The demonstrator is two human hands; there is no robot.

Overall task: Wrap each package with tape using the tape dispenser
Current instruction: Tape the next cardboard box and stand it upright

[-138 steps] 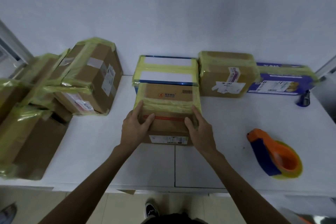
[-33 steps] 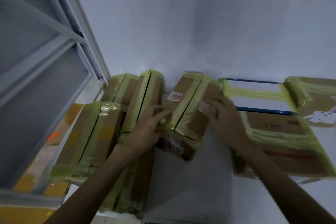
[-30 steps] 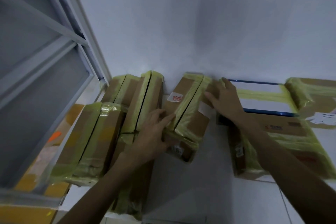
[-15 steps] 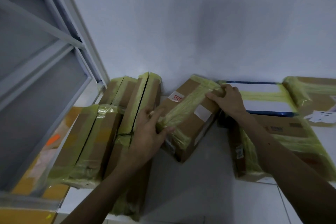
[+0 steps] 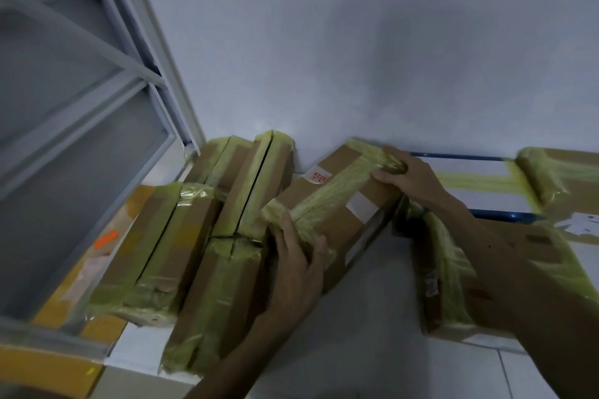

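Observation:
A brown cardboard package (image 5: pixel 337 204) wrapped in yellow tape lies tilted near the wall on the white table (image 5: pixel 372 334). My left hand (image 5: pixel 299 272) grips its near left corner, fingers curled over the taped edge. My right hand (image 5: pixel 406 176) holds its far right end, fingers curled over the top. The tape dispenser is out of view.
Several taped packages (image 5: pixel 201 236) are stacked at the left beside a grey metal frame (image 5: pixel 107 84). A larger taped box (image 5: pixel 453 272) sits under my right forearm, with a white and blue box (image 5: pixel 476 185) behind it against the wall. Another taped box (image 5: pixel 557 172) is far right.
Since 4.6 s ago my view turned left from the centre box to the stack. In the last second both hands tipped the package over so its broad face is up.

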